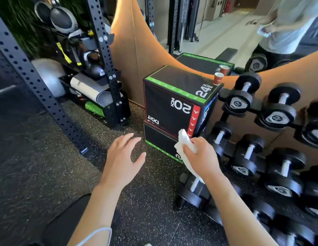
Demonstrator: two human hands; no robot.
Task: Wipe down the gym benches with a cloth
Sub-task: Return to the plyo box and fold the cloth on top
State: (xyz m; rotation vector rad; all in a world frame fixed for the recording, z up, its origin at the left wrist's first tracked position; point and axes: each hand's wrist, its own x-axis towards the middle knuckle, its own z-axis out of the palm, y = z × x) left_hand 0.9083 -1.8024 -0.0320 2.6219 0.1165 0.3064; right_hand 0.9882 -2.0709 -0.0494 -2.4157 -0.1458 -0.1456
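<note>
Right hand: the right hand (200,155) is gripping the white cloth (185,148), fingers curling round it, thumb pressing its near side.
Cloth axis: the cloth is running long from beyond the fingertips back under the palm toward the wrist; the far end is sticking up past the knuckles, the near end is hanging below the hand.
Cloth position: the upper end is showing against the red-striped corner of the upper plyo box (176,96); whether it is touching, I cannot tell.
Left hand: the left hand (122,157) is hovering above the speckled floor (48,166), fingers spread and relaxed, holding nothing, fingertips pointing at the lower plyo box (158,139).
Edges: just past the right fingers the box corner is standing vertical; right of the knuckles the dumbbell rack (261,139) is crowding close.
Open room: floor is lying clear left of the left fingers, up to the black perforated rack upright (39,86).
On top: a red paper cup (218,78) is standing at the box's far corner.
</note>
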